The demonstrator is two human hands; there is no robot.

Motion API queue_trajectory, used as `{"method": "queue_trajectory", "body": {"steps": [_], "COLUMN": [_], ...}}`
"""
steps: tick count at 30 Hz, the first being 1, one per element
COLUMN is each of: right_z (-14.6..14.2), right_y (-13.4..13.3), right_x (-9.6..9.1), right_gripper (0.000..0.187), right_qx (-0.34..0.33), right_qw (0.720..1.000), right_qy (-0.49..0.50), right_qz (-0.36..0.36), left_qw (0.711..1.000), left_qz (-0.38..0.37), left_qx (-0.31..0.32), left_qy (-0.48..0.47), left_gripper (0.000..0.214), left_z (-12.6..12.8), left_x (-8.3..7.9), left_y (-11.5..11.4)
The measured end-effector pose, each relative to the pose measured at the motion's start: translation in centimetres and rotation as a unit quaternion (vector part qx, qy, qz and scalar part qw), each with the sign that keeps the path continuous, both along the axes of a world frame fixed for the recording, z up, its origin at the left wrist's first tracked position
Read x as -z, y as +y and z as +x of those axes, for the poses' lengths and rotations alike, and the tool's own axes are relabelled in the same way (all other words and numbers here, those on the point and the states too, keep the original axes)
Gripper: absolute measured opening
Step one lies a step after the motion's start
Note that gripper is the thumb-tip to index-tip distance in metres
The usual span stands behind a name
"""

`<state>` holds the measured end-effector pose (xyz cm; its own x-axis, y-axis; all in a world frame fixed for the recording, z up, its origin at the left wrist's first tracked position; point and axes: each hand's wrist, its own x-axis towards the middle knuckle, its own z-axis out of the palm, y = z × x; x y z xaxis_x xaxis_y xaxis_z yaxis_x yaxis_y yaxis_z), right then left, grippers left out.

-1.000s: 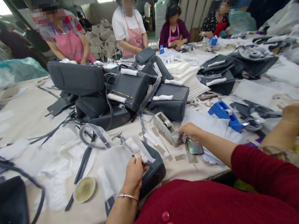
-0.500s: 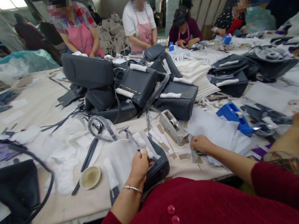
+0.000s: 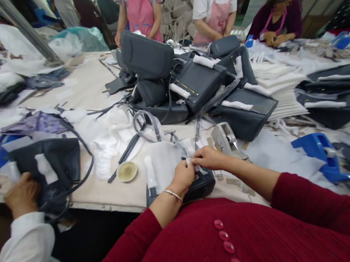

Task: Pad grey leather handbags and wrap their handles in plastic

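My left hand (image 3: 184, 175) is closed on a white wrapping (image 3: 189, 147) around a part of the dark handbag (image 3: 206, 185) in front of me. Thumb and fingertips of my right hand (image 3: 209, 158) are pinched together against that same wrapping, close to the left fingertips. The piece of clear tape they drew at the dispenser is hidden by the fingers now. A white sheet (image 3: 165, 162) covers much of the bag, and another white-wrapped strip (image 3: 149, 171) lies at its left. Just behind my right wrist stands a grey tape dispenser (image 3: 225, 138).
A pile of dark bags (image 3: 199, 84) rises beyond my hands. Left of the bag are a small round dish (image 3: 127, 171) and dark straps (image 3: 127, 150). A blue tape dispenser (image 3: 321, 155) stands to the right. At the left, a co-worker's hand (image 3: 22, 194) touches another bag (image 3: 52, 164).
My right hand has moved left from the grey dispenser to the wrapping at my left hand. The left hand keeps its grip. The view has turned left, bringing a co-worker's hands into sight.
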<state>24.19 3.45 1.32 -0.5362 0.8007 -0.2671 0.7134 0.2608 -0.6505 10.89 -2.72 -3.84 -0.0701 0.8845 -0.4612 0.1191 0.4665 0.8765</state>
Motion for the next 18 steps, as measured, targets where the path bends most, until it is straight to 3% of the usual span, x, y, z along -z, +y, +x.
{"method": "queue_trajectory", "body": {"steps": [6, 10, 14, 18], "right_z": [-1.0, -1.4, -1.4, -0.7], "right_y": [0.5, 0.5, 0.4, -0.1], "right_x": [-0.3, 0.1, 0.8, 0.7], "right_gripper": [0.026, 0.034, 0.043, 0.035], "right_qx": [0.04, 0.073, 0.09, 0.084], "right_qw": [0.994, 0.99, 0.989, 0.992], "right_qy": [-0.102, -0.114, -0.117, -0.099], "right_qz": [-0.002, -0.029, -0.008, -0.005], "left_qw": [0.999, 0.997, 0.993, 0.989], "left_qz": [0.019, 0.034, 0.05, 0.058], "left_qx": [-0.012, -0.003, 0.013, 0.028], "left_qy": [0.042, 0.073, 0.108, 0.132], "left_gripper": [0.02, 0.02, 0.021, 0.02], "left_z": [-0.1, -0.2, -0.3, -0.4], "left_x": [0.3, 0.6, 0.8, 0.6], "left_y": [0.1, 0.2, 0.2, 0.3]}}
